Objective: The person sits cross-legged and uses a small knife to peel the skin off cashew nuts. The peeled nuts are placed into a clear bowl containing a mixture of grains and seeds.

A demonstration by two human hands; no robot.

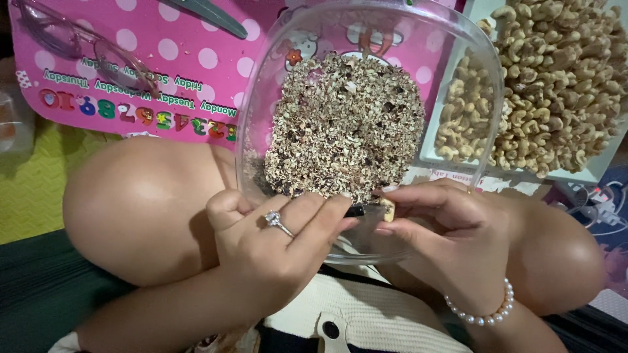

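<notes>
Down between the raised knees, both hands meet at the near rim of a clear plastic bowl that sits tilted in the person's lap. The left hand, wearing a ring with a clear stone, has its fingers curled around a small dark blade, of which only the tip shows past the fingertips. The right hand, with a pearl bracelet at the wrist, pinches a single pale cashew nut between thumb and forefinger, right against that dark tip. The two hands are touching or very nearly so, just at the bowl's front edge. Inside the bowl lies a heap of brownish, flaky cashew skins, spread over most of its bottom. Beyond the bowl, up to the right, a white tray is piled with whole peeled cashews, just beside the bowl's far wall. To the left, behind the bowl, stands a pink polka-dot board with coloured letters and numerals along its edge, and a pair of clear-framed glasses rests on it. A yellow-green mat shows on the floor at the far left. A cream ribbed garment covers the person's lap below the hands.
</notes>
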